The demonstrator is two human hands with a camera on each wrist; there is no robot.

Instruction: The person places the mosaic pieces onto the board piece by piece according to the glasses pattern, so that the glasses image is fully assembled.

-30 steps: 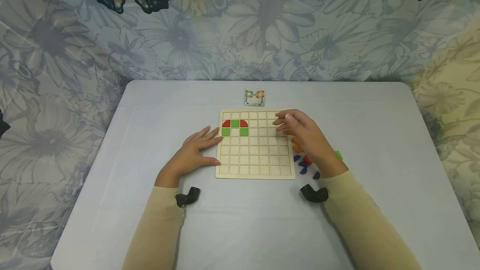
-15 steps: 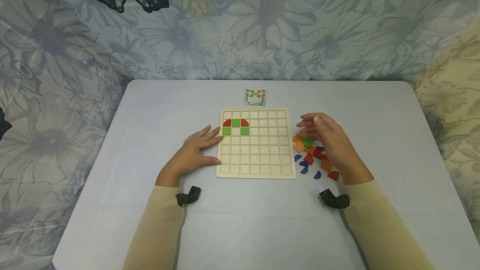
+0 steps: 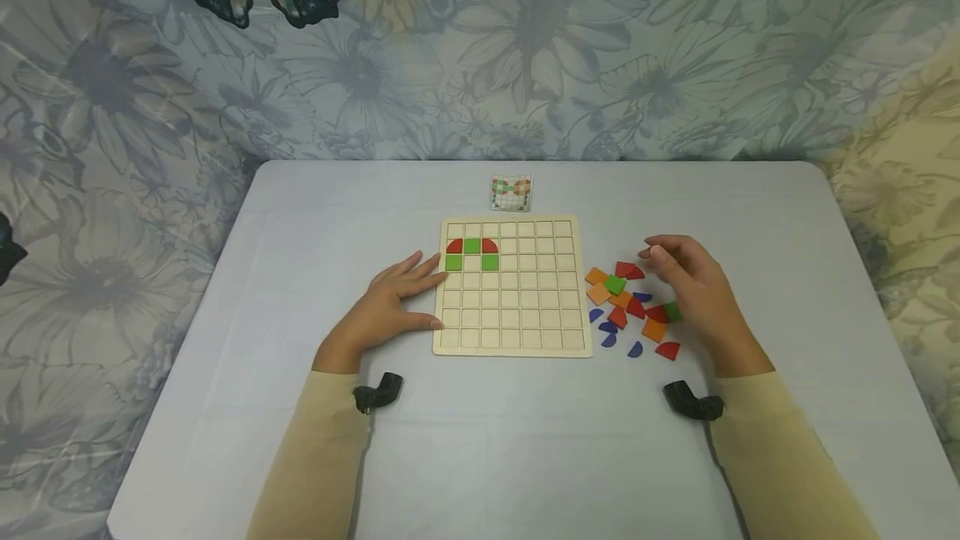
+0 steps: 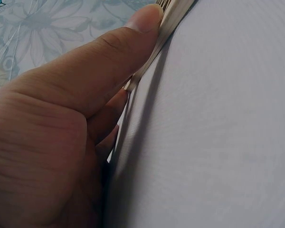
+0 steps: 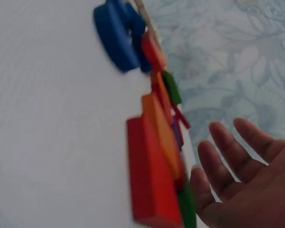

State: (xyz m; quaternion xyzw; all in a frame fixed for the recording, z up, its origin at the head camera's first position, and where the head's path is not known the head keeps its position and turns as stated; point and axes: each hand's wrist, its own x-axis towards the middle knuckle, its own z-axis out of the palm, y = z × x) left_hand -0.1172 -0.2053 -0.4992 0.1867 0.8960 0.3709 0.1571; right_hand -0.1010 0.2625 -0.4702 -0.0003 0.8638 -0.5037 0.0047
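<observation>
A wooden grid board (image 3: 525, 298) lies flat on the white table. Its upper left cells hold two red quarter-round tiles (image 3: 454, 247) and several green square tiles (image 3: 472, 246). Along the board's left edge rests my left hand (image 3: 382, 307), fingers spread; its thumb (image 4: 142, 21) touches the rim in the left wrist view. Past the board's right side, my right hand (image 3: 693, 294) hovers by a loose pile of tiles. Nothing shows between its relaxed fingers (image 5: 228, 147) in the right wrist view. The pile mixes orange squares (image 3: 598, 293), red quarter-rounds (image 3: 667, 350), blue half-rounds (image 3: 635, 349) and green squares (image 3: 615, 284).
Behind the board lies a small pattern card (image 3: 511, 192) with a coloured grid design. The white table (image 3: 517, 448) reaches back to a wall hung with flowered cloth (image 3: 480, 65). Both wrists carry black camera mounts (image 3: 378, 392).
My right hand has moved from over the board's right side out to the right of the tile pile, uncovering more tiles. The left hand and the placed tiles stay put.
</observation>
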